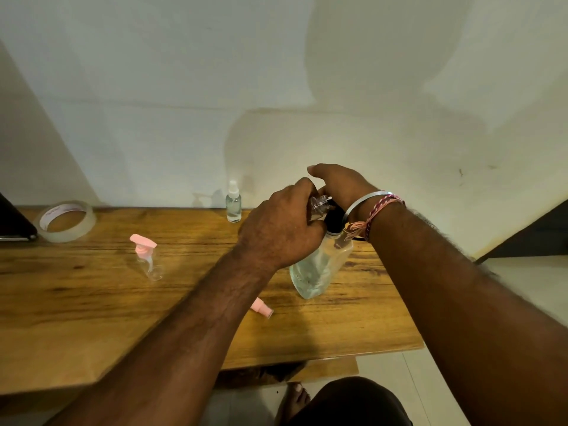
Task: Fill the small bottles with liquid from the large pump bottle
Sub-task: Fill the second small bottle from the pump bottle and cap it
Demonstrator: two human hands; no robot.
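The large clear pump bottle (316, 269) stands on the wooden table (92, 318), holding clear liquid; its black pump top is mostly hidden by my hands. My left hand (279, 229) grips a small clear bottle (319, 206) held close to the pump. My right hand (341, 186) lies over the pump head, fingers curled down on it. A small bottle with a pink pump (147, 259) stands left of centre. Another small spray bottle with a white cap (233, 201) stands at the back by the wall. A loose pink cap (262, 309) lies on the table near my left forearm.
A roll of clear tape (66, 221) lies at the back left beside a dark object (12, 226) at the frame's edge. The wall runs right behind the table. The table's right edge ends near the large bottle; tiled floor and my foot show below.
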